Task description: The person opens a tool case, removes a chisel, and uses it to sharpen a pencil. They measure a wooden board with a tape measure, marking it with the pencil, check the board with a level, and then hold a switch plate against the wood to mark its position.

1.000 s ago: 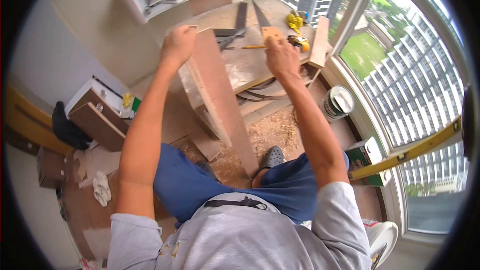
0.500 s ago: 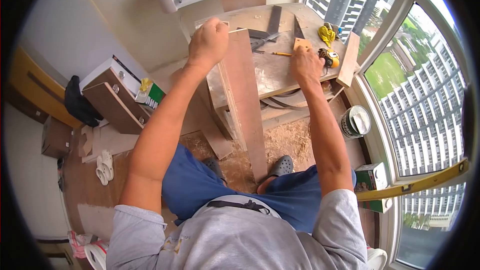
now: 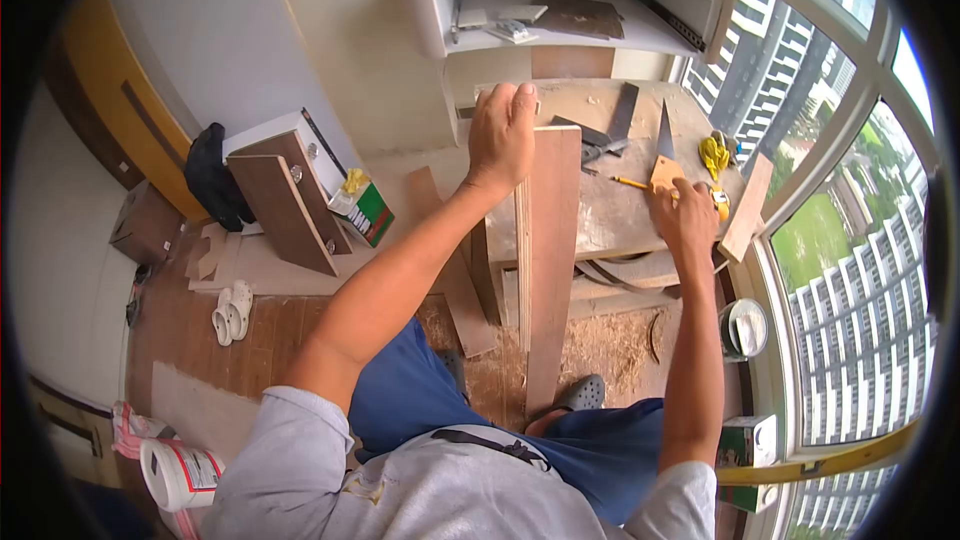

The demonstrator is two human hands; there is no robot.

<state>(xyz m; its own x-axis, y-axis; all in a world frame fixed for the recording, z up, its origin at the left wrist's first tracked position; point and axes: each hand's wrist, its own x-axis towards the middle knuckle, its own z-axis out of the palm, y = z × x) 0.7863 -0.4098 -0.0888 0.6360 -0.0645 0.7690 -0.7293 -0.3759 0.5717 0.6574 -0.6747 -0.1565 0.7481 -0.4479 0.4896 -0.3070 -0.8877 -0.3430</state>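
Board: long plywood board [image 3: 548,270] standing on end, foot on the sawdust-strewn floor [image 3: 600,345] by a grey shoe [image 3: 582,393], top leaning at the workbench [image 3: 590,215] edge
Left hand: left hand [image 3: 503,135] closed over the board's top end, gripping and steadying it
Right hand: right hand [image 3: 684,218] curled on the bench top, fingers around a small light wood block [image 3: 664,174]; grip looks closed, not fully clear
Marking tools: yellow pencil [image 3: 630,182] just beside the block, steel square [image 3: 612,128] and yellow tape measure [image 3: 718,202] near, all lying untouched
Progress: board raised and braced, looks early in the work; no fresh cut or pencil line visible on the board; measuring, marking and cutting judged yet to do
Surroundings: paint tin [image 3: 742,328] by the window, white sandals [image 3: 232,312] on the floor, white shelf unit [image 3: 560,0] behind the bench
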